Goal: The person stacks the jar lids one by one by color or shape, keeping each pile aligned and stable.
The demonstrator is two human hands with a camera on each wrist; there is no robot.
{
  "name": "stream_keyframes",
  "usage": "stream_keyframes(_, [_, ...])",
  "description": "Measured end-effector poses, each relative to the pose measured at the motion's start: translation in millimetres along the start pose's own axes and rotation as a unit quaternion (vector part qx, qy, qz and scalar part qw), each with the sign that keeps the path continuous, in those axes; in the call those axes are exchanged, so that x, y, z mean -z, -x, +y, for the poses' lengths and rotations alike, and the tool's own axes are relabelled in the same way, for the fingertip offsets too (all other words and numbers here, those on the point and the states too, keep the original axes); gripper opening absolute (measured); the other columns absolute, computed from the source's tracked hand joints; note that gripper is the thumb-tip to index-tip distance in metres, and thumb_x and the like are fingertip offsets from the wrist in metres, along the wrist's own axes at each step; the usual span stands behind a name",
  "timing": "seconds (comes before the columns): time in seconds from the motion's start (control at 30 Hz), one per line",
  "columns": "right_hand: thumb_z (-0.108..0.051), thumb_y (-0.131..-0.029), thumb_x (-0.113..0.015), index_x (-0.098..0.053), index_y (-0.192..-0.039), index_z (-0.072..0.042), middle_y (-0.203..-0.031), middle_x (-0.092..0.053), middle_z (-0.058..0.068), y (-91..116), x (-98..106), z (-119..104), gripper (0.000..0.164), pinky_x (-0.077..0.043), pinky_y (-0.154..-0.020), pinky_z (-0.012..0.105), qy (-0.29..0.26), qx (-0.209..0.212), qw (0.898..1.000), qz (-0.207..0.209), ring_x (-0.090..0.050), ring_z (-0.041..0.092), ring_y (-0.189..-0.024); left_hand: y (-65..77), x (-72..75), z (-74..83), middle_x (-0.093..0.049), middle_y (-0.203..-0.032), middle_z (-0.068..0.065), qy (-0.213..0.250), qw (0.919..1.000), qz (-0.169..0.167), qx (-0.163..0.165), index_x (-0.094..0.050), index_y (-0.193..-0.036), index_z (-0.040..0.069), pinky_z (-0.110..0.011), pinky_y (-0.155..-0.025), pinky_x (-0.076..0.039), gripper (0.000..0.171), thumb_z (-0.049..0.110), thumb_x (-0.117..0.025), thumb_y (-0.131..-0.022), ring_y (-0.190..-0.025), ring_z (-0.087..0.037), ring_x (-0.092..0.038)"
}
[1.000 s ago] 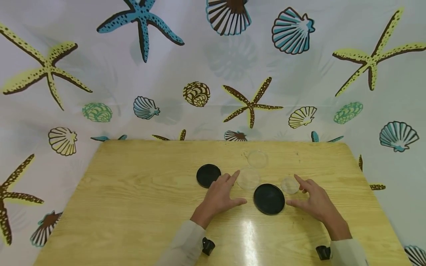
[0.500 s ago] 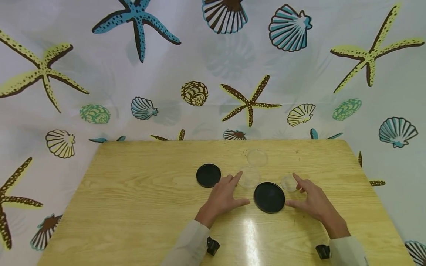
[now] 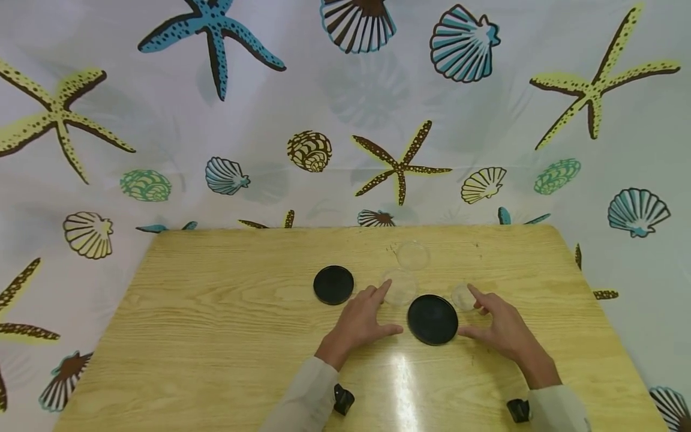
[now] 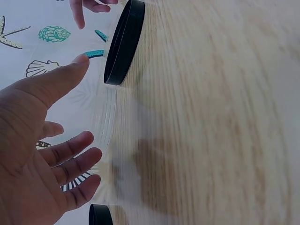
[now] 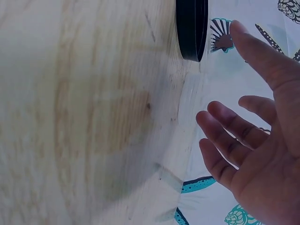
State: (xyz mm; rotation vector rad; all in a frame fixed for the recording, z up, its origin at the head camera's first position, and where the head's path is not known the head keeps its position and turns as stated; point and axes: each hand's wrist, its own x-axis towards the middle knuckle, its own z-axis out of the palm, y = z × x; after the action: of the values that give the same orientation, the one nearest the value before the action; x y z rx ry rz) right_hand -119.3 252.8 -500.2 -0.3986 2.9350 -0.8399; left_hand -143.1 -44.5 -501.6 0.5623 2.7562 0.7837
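Note:
A black round shallow lid (image 3: 432,319) lies on the table between both hands. To its left is my left hand (image 3: 357,323), thumb apart from the fingers and holding nothing; its thumb tip is just short of the lid. My right hand (image 3: 503,327) is on the lid's other side, its thumb tip at the rim; I cannot tell whether it touches. Near the right index fingertip lies a small clear round dish (image 3: 462,297). A larger clear dish (image 3: 400,288) is partly behind the left index finger. In the left wrist view the black lid (image 4: 124,44) shows a raised rim.
A second black lid (image 3: 333,285) lies just left of the left hand. Farther back is another clear dish (image 3: 413,255), hard to see against the wooden table (image 3: 227,312). A curtain (image 3: 324,90) printed with shells and starfish hangs behind the table's back edge.
My left hand has shifted a little right, nearer the middle black lid. The right thumb is slightly closer to its rim. The whole head view has drifted slightly; lids and dishes stay put.

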Motion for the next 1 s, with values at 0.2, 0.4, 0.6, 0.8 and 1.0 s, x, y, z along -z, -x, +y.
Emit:
stream_keyframes(0.2, [-0.038,-0.075,-0.079,-0.044,-0.14,-0.003,-0.105,-0.06,0.012,2,-3,3,0.082,-0.048,-0.075,0.043,0.002,0.001,1.0,-0.001,-0.057,0.024,-0.092,-5.0,-5.4,3.1,-0.058,-0.118,-0.008,0.025,0.9995,-0.018,-0.005,-0.028,-0.151,0.017,-0.044,-0.088,-0.046,0.09,0.047,-0.074,-0.079,-0.107,-0.025,-0.056])
stream_keyframes(0.4, [-0.041,-0.074,-0.078,-0.045,-0.14,-0.003,-0.104,-0.061,0.011,5,-7,4,0.083,-0.048,-0.077,0.044,-0.009,0.005,1.0,-0.002,-0.058,0.024,-0.092,-8.3,-10.8,7.9,-0.059,-0.111,-0.005,0.01,0.9996,-0.024,-0.013,-0.03,-0.15,0.017,-0.039,-0.082,-0.048,0.09,0.048,-0.075,-0.077,-0.1,-0.022,-0.057])
stream_keyframes(0.6, [-0.038,-0.073,-0.08,-0.046,-0.139,-0.002,-0.104,-0.061,0.011,4,-11,1,0.083,-0.049,-0.077,0.045,-0.004,0.007,1.0,-0.002,-0.058,0.023,-0.091,-7.3,-13.6,8.4,-0.059,-0.108,-0.003,0.009,0.9997,-0.018,-0.016,-0.033,-0.148,0.017,-0.038,-0.081,-0.047,0.088,0.046,-0.076,-0.077,-0.098,-0.019,-0.056])
stream_keyframes(0.8, [-0.036,-0.073,-0.08,-0.05,-0.137,-0.002,-0.099,-0.061,0.008,4,-17,0,0.079,-0.049,-0.075,0.042,0.006,0.012,1.0,-0.005,-0.058,0.021,-0.088,-4.5,-17.9,6.8,-0.059,-0.106,0.0,0.012,0.9995,-0.021,-0.021,-0.037,-0.147,0.018,-0.034,-0.079,-0.046,0.084,0.045,-0.075,-0.078,-0.092,-0.015,-0.054])
stream_keyframes(1.0, [-0.035,-0.072,-0.081,-0.053,-0.135,-0.004,-0.099,-0.063,0.008,8,-18,1,0.075,-0.05,-0.078,0.046,0.001,0.001,1.0,0.003,-0.06,0.024,-0.091,-4.7,-22.8,7.9,-0.06,-0.106,-0.001,0.008,0.9994,-0.019,-0.029,-0.039,-0.145,0.017,-0.03,-0.075,-0.046,0.081,0.045,-0.075,-0.078,-0.089,-0.013,-0.054])
